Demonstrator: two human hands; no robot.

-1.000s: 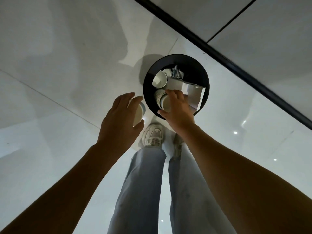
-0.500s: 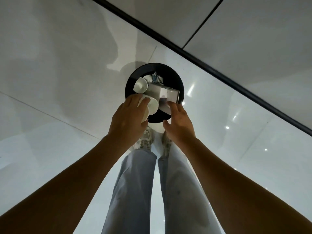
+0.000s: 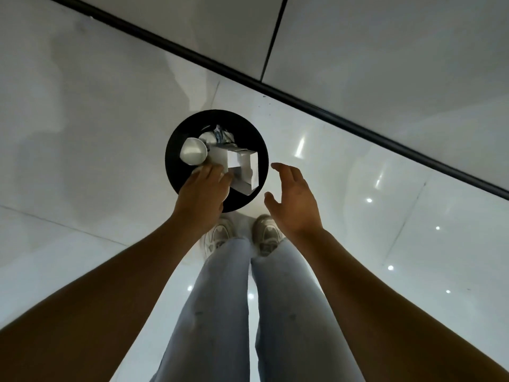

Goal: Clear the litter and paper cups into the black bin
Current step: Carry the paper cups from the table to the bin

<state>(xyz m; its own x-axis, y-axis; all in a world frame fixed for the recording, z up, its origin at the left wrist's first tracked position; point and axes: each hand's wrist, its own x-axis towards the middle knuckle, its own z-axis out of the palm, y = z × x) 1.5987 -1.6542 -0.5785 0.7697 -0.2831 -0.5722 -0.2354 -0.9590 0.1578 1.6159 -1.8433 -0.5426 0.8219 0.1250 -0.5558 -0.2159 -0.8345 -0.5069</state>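
Left hand (image 3: 202, 193): we reach into the bin (image 3: 176, 139); grip hidden, we cannot tell.
Right hand (image 3: 293, 201): spread wide, holding nothing, beside bin.

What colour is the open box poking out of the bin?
White, a plain open cardboard box inside the black bin; the head view shows it.

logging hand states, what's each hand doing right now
Left hand: over the round black bin, fingers down among the litter; grip cannot be told.
Right hand: open, empty, beside the bin.
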